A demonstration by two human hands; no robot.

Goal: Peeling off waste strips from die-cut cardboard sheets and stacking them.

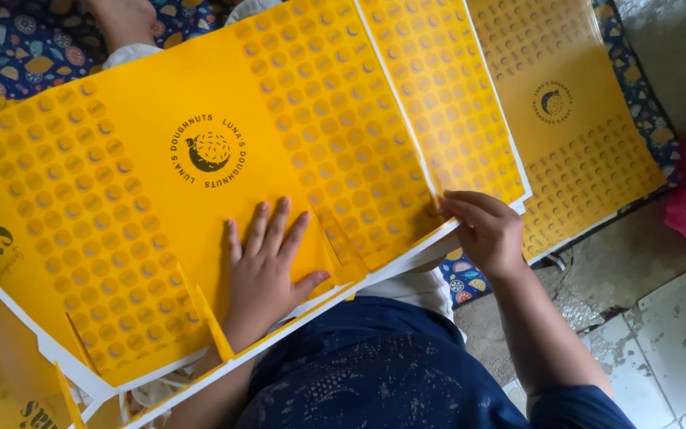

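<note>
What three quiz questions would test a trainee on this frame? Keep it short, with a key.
1. True or false: the left hand lies flat, fingers spread, on the yellow box blank.
2. What does the right hand pinch? A) pink cloth B) edge of the second yellow sheet C) floor tile
3. What lies under the sheets, top left?

Key: 1 true; 2 B; 3 a dark blue patterned mat.

Left hand [266,266] flat, fingers spread, right hand [482,228] curled, pinching
</note>
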